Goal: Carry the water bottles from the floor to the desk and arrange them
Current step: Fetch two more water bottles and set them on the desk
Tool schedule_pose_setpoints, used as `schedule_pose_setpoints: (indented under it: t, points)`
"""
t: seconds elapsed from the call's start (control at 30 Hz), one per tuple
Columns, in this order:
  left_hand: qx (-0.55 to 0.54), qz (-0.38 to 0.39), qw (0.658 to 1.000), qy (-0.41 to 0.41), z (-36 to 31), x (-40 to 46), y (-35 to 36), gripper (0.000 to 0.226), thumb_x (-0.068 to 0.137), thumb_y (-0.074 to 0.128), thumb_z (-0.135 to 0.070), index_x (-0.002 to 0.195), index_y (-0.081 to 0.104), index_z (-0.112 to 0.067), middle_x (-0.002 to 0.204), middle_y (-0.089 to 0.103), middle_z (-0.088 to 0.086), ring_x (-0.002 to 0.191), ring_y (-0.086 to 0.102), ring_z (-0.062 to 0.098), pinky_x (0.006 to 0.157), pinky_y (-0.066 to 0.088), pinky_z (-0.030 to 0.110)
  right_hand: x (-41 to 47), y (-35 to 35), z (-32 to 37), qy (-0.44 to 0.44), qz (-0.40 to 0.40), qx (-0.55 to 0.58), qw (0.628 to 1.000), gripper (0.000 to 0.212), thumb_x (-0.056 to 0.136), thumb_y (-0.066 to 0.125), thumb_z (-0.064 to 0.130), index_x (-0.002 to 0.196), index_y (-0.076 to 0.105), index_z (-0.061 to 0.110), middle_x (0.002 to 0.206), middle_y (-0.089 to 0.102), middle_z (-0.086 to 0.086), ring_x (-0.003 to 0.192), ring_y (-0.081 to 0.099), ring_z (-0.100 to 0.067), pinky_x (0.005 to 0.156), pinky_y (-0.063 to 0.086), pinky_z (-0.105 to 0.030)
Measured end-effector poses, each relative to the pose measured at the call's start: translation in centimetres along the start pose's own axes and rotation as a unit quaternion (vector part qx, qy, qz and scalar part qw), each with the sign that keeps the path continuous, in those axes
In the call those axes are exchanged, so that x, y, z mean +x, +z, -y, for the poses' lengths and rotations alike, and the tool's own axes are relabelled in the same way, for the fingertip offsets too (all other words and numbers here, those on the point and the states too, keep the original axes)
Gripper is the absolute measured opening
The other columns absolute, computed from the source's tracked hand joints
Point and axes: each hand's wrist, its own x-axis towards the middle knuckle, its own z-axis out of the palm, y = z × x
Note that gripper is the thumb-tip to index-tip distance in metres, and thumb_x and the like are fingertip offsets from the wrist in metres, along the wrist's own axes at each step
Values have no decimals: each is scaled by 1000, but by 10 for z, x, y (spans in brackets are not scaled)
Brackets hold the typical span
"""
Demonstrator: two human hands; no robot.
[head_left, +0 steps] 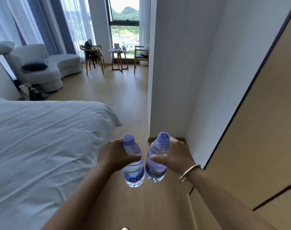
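Note:
I hold two clear water bottles with pale purple caps upright in front of me, above the wooden floor. My left hand (pixel 114 155) grips the left bottle (pixel 133 173) around its upper body. My right hand (pixel 173 156), with a silver bangle on the wrist, grips the right bottle (pixel 156 166) the same way. The two bottles hang side by side, almost touching at the bottom. No desk is in view.
A bed with white sheets (pixel 41 143) fills the left. A white wall corner (pixel 151 97) stands just ahead on the right, with a tan door panel (pixel 257 130) beside it. A wooden floor aisle (pixel 124 97) leads to a sofa (pixel 46 67), two chairs and a small table (pixel 119 58) by the window.

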Motion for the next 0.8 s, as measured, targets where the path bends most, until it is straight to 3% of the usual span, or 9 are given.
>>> schedule_pose_setpoints:
  t: [0.13,0.27,0.37,0.57,0.8]
  points:
    - [5,-6,1000,-5,25,65,5,38,61,67,-63,61,50,-28,60,53,-10,56,51,10,47,27,15,63,13,-2,-1,9,1,1000,42,63,77,44,93,62,18,85,68,1,77,63,-16,72,53,-31]
    - [3,-13,1000,-2,57,143,1,43,60,70,-61,55,41,-30,55,46,-14,53,45,7,46,25,13,144,29,5,5,2,-1,1000,37,63,77,41,89,62,20,81,67,4,74,62,-14,65,46,-22]
    - [14,-9,1000,3,84,199,-3,46,59,69,-63,53,36,-32,50,42,-14,52,44,7,45,24,14,206,40,13,17,-15,13,1000,35,60,78,37,88,64,22,79,67,5,74,63,-15,66,47,-23]
    - [31,-7,999,7,135,289,-2,42,59,70,-64,61,41,-33,61,49,-10,55,44,9,46,25,17,309,66,20,39,-40,27,998,33,58,78,34,84,64,22,78,67,4,76,63,-17,68,49,-28]
    - [18,6,1000,-10,180,354,12,38,60,69,-63,66,46,-34,64,52,-10,58,48,11,55,31,20,394,94,14,16,-18,22,999,33,59,80,36,83,59,30,70,58,15,67,58,-9,56,35,-8]
